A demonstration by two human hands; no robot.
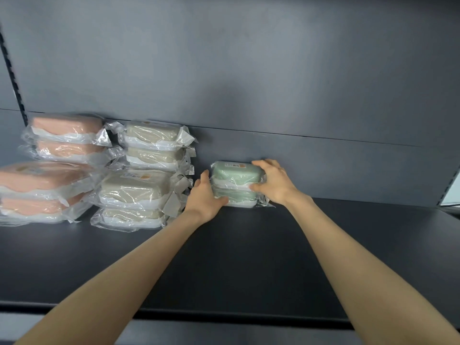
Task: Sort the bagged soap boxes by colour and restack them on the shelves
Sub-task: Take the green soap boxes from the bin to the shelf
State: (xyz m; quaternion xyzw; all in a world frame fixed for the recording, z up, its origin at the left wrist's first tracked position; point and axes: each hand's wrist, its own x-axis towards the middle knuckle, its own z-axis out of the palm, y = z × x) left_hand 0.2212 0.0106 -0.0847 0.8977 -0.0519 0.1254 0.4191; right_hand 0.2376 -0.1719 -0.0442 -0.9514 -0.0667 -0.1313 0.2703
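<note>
Two green bagged soap boxes (234,184) stand stacked against the back panel of the dark shelf (236,257). My left hand (205,197) lies against the stack's left side with fingers straight and thumb along the lower box. My right hand (272,181) grips the stack's right end, fingers curled over the top box. To the left stand two beige stacks, one at the back (151,145) and one in front (132,197). Further left are two pink stacks, the back pink stack (66,138) and the front pink stack (37,190).
The grey back panel (249,70) rises behind everything. A slotted upright (12,68) runs down the far left, and another upright (450,185) bounds the shelf on the right. The shelf's front edge (224,314) crosses below my forearms.
</note>
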